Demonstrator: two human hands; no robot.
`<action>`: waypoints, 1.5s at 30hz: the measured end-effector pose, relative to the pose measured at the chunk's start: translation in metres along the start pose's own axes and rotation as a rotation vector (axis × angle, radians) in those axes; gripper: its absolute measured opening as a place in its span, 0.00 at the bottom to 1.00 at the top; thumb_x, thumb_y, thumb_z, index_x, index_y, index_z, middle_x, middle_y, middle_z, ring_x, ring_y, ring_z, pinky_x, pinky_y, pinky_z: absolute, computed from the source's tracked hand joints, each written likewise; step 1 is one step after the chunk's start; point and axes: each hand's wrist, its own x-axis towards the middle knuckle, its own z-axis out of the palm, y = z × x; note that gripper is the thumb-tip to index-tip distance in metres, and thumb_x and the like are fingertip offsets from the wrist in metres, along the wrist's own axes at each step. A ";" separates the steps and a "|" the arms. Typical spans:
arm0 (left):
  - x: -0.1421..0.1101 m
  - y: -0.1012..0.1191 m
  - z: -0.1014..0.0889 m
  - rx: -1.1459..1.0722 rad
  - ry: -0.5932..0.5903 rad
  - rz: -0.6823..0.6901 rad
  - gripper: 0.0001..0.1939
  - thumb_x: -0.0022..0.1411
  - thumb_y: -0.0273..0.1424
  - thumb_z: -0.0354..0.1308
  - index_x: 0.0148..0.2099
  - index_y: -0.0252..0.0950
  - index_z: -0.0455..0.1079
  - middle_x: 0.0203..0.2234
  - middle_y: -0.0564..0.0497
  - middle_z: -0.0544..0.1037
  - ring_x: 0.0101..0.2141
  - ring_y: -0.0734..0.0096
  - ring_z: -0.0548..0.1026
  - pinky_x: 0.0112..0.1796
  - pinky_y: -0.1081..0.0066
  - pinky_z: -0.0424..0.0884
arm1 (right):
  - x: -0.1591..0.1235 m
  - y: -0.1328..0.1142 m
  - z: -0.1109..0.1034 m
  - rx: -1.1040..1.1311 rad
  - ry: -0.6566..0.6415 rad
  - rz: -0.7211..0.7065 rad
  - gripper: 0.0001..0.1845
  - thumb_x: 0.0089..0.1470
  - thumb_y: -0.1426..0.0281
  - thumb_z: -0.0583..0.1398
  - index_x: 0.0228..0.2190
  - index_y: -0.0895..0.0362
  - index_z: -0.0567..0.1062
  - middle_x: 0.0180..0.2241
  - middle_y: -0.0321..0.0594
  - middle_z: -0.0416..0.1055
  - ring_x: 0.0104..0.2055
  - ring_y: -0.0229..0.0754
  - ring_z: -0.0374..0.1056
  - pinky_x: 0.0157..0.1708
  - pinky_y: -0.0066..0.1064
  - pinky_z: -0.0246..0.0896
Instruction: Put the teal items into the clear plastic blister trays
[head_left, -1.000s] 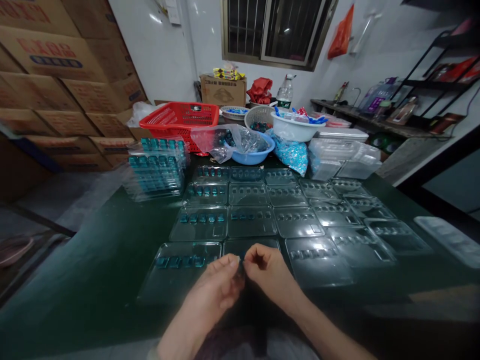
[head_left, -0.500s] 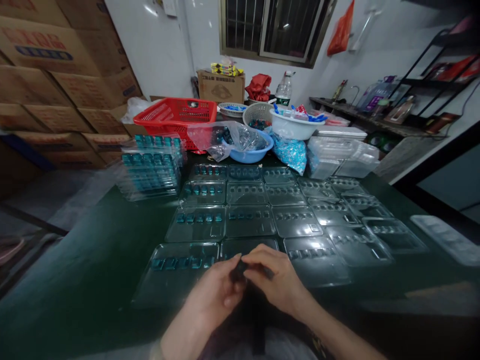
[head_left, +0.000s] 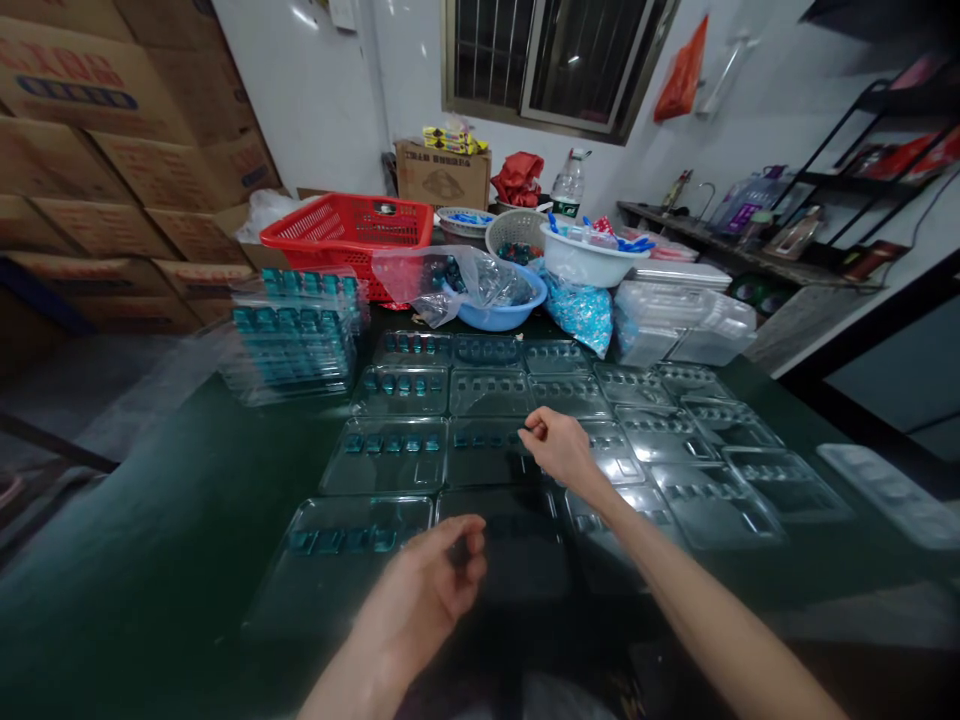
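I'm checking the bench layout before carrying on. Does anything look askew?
The stack of teal-filled trays at the left looks slightly askew: its layers seem offset rather than squared, though the camera's wide view may exaggerate that.

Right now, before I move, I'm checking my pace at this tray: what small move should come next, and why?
Probably lower your right hand's fingertips into the next empty pocket of the clear plastic tray. They sit at the end of that tray's row of teal pieces, and the pockets beyond look unfilled, though I cannot tell whether the fingers hold a piece.
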 end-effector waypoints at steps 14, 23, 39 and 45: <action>-0.003 0.005 0.004 -0.121 -0.057 0.092 0.10 0.53 0.27 0.53 0.36 0.29 0.71 0.33 0.43 0.71 0.36 0.62 0.70 0.33 0.68 0.65 | 0.007 -0.011 0.017 -0.287 -0.156 -0.147 0.08 0.53 0.71 0.50 0.31 0.56 0.70 0.33 0.42 0.69 0.35 0.41 0.65 0.31 0.28 0.52; -0.012 0.008 -0.003 -0.221 -0.136 0.173 0.17 0.55 0.33 0.50 0.45 0.31 0.65 0.40 0.40 0.71 0.43 0.56 0.68 0.41 0.60 0.62 | -0.027 -0.037 -0.007 -0.224 -0.059 -0.191 0.19 0.54 0.69 0.50 0.49 0.54 0.59 0.38 0.43 0.66 0.37 0.41 0.64 0.33 0.28 0.54; -0.017 -0.002 0.003 0.159 -0.106 0.326 0.14 0.55 0.32 0.51 0.42 0.32 0.69 0.36 0.42 0.73 0.35 0.64 0.70 0.37 0.65 0.63 | -0.090 -0.066 -0.005 0.591 -0.234 -0.269 0.05 0.46 0.77 0.56 0.27 0.57 0.70 0.27 0.34 0.68 0.30 0.35 0.64 0.30 0.25 0.57; -0.011 -0.007 -0.008 0.586 0.066 0.530 0.12 0.50 0.31 0.57 0.39 0.35 0.70 0.23 0.51 0.73 0.21 0.76 0.67 0.24 0.75 0.62 | -0.092 -0.060 -0.002 0.865 -0.251 -0.118 0.06 0.49 0.72 0.55 0.30 0.58 0.72 0.24 0.34 0.67 0.24 0.32 0.62 0.24 0.23 0.56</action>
